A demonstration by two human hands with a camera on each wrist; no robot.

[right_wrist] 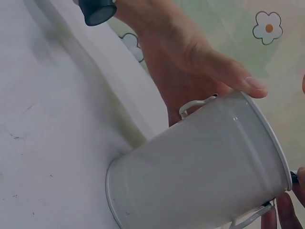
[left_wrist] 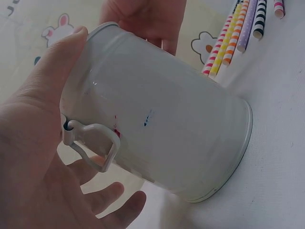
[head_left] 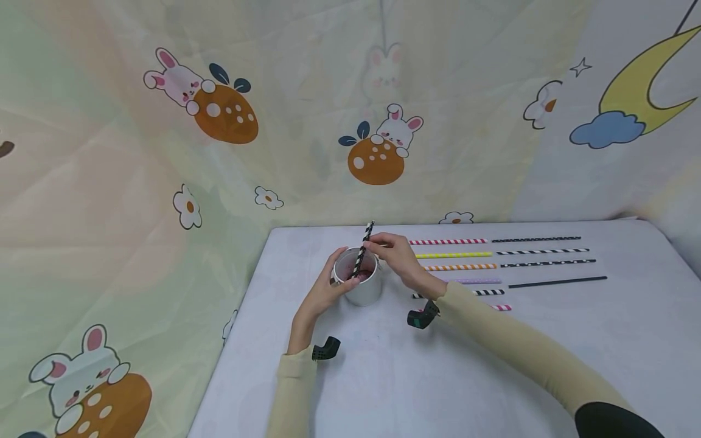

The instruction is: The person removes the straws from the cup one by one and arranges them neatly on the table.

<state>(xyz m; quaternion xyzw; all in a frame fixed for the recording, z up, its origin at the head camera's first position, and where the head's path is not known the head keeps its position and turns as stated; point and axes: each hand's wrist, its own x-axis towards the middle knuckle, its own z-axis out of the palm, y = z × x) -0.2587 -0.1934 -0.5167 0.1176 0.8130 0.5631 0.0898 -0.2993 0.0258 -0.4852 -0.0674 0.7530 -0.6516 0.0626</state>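
A white metal bucket (head_left: 366, 293) with small side handles stands on the white-covered table, its mouth facing up. My left hand (head_left: 322, 293) holds it at the rim, thumb on the near side and fingers round the far left side. In the left wrist view, the bucket's wall (left_wrist: 167, 109) carries small red and blue marks. Between the fingertips of my right hand (head_left: 402, 260) is a black-and-white patterned paper straw (head_left: 359, 263), tilted, with its lower part inside the bucket. Whether a second straw lies behind it, I cannot tell. Something reddish shows at the bucket's bottom.
Right of the bucket, paper straws lie in two columns: red-striped (head_left: 449, 242), yellow (head_left: 454, 255), orange (head_left: 460, 267), purple (head_left: 476, 281) and others nearer, partly under my right arm. Farther right lie several black-patterned straws (head_left: 547, 264). A printed cloth (head_left: 306, 121) hangs behind the table.
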